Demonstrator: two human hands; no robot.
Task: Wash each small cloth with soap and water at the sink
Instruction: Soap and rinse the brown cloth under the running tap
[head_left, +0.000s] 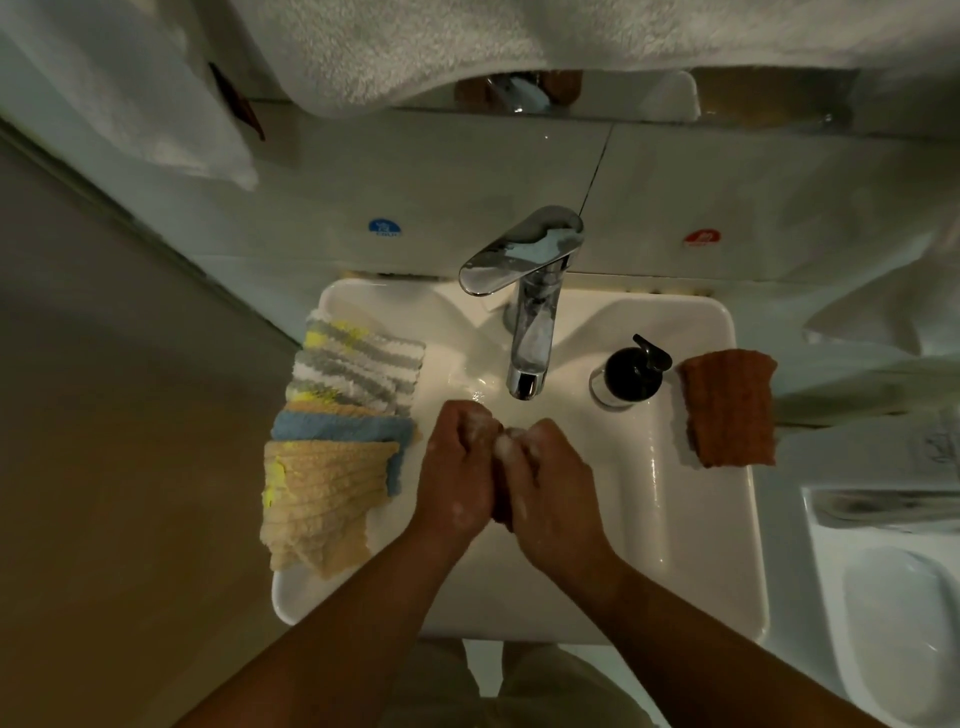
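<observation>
Head: brown cloth, bunched, soapy

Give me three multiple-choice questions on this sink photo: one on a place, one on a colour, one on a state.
1. Where is the soap dispenser? A. right of the faucet B. left of it C. on the floor
2. What colour is the lone cloth on the sink rim? A. blue B. white C. brown
3. What are the left hand and right hand doing? A. hanging idle B. gripping a sudsy cloth C. turning the faucet
Answers: A, between faucet and lone cloth; C, it looks rust-brown; B, both clutch it amid foam.
</observation>
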